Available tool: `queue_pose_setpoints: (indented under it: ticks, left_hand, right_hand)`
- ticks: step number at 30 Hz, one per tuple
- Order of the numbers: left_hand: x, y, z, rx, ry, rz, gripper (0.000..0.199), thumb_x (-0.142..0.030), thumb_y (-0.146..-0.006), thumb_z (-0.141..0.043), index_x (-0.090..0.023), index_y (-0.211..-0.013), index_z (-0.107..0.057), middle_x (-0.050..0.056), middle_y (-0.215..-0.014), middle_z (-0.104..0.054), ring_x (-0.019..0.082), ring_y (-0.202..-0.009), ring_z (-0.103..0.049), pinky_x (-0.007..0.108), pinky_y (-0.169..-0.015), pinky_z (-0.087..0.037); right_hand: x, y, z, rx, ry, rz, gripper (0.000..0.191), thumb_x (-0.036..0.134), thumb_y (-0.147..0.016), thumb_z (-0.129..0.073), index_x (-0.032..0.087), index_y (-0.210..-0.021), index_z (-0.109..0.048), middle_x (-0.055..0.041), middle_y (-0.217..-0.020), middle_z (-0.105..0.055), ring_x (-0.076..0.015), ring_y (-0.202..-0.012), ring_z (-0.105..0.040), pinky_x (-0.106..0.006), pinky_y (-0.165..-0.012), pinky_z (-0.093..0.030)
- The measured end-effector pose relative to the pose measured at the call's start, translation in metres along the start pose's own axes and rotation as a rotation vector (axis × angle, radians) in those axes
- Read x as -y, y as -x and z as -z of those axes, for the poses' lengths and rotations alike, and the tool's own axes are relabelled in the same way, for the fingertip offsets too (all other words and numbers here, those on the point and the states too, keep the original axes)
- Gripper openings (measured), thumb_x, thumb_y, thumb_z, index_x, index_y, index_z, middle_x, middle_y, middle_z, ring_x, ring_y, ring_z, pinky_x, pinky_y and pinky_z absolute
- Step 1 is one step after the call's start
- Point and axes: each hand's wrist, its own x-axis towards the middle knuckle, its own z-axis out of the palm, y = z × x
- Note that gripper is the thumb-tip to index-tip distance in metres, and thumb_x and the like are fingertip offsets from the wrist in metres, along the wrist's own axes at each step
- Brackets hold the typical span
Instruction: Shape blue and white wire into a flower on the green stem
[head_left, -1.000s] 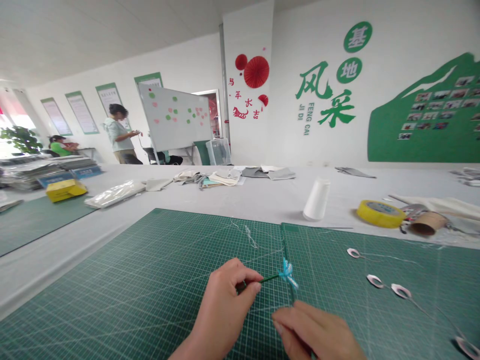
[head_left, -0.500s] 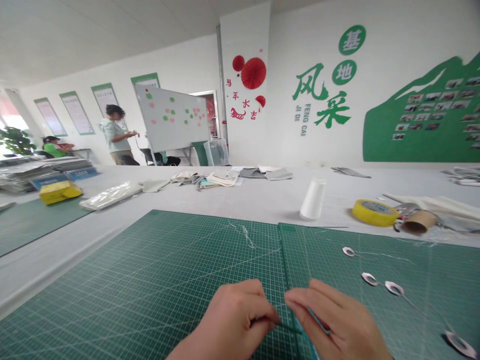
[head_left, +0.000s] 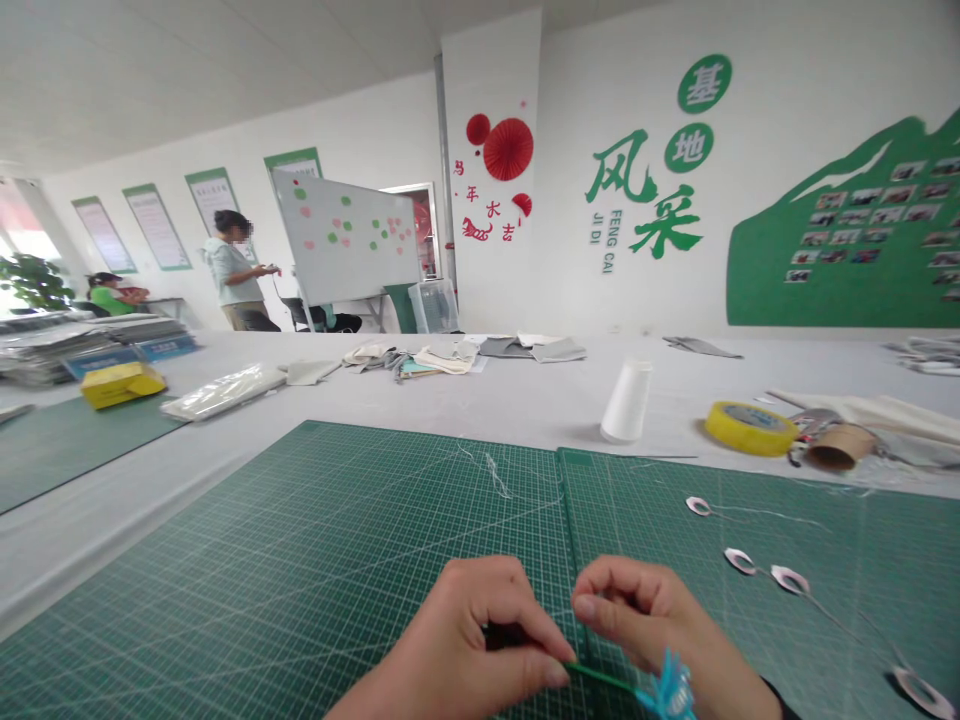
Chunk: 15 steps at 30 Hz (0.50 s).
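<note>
My left hand (head_left: 487, 635) pinches the end of a thin green stem (head_left: 604, 679) between thumb and index finger. At the stem's right end is a bright blue fringed piece (head_left: 670, 688), in front of my right palm. My right hand (head_left: 652, 610) is just right of the left, its thumb and index fingertip pressed together; whatever lies between them is too small to make out. Both hands are above the green cutting mats (head_left: 420, 520). Oval white rings with threads, one of them here (head_left: 790, 579), lie on the right mat.
Beyond the mats stand a white thread cone (head_left: 627, 402), a yellow tape roll (head_left: 751, 428) and a cardboard tube (head_left: 840, 446). Fabric scraps (head_left: 446, 357) lie farther back. A yellow box (head_left: 123, 384) and a plastic-wrapped packet (head_left: 223, 391) are at left. A person (head_left: 236, 270) stands in the background.
The blue piece has come into fuller view at the right end of the stem. My right hand has turned, its fingers curling more, and my left fingertips have shifted slightly right and down.
</note>
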Motion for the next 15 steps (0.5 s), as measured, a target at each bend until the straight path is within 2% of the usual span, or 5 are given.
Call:
queue_pose_setpoints:
  ticks: [5,10,13,15]
  left_hand:
    - [0.004,-0.003,0.0,-0.19,0.085,0.133,0.007,-0.013,-0.068,-0.072,-0.02,-0.069,-0.074,-0.002,-0.063,-0.054,0.01,-0.058,-0.048,0.023,-0.054,-0.036]
    - [0.01,-0.007,0.002,-0.241,0.226,0.199,0.002,-0.017,-0.07,-0.069,-0.017,-0.071,-0.07,-0.004,-0.065,-0.051,0.007,-0.049,-0.044,0.02,-0.046,-0.035]
    - [0.012,-0.007,0.004,-0.282,0.268,0.244,0.004,-0.019,-0.071,-0.068,-0.016,-0.074,-0.069,-0.003,-0.067,-0.052,0.006,-0.05,-0.044,0.02,-0.046,-0.036]
    - [0.013,-0.008,0.004,-0.309,0.262,0.253,0.006,-0.02,-0.072,-0.067,-0.016,-0.077,-0.069,-0.003,-0.067,-0.051,0.008,-0.053,-0.045,0.02,-0.047,-0.037]
  right_hand:
    - [0.0,0.0,-0.011,0.014,-0.048,-0.025,0.038,0.052,-0.066,-0.069,0.018,-0.06,-0.053,0.0083,-0.05,-0.037,-0.0064,-0.043,-0.026,-0.021,-0.04,-0.018]
    - [-0.008,-0.001,-0.021,0.012,-0.107,-0.05,0.038,0.055,-0.07,-0.064,0.02,-0.064,-0.051,0.0107,-0.049,-0.032,-0.0049,-0.037,-0.021,-0.02,-0.036,-0.017]
    - [-0.008,0.001,-0.025,-0.021,-0.088,0.005,0.034,0.052,-0.074,-0.062,0.02,-0.064,-0.052,0.0098,-0.05,-0.032,-0.0074,-0.043,-0.028,-0.02,-0.041,-0.023]
    - [-0.005,0.005,-0.026,-0.05,0.032,0.062,0.032,0.047,-0.079,-0.058,0.02,-0.063,-0.054,0.0083,-0.052,-0.035,-0.0093,-0.048,-0.034,-0.021,-0.046,-0.028]
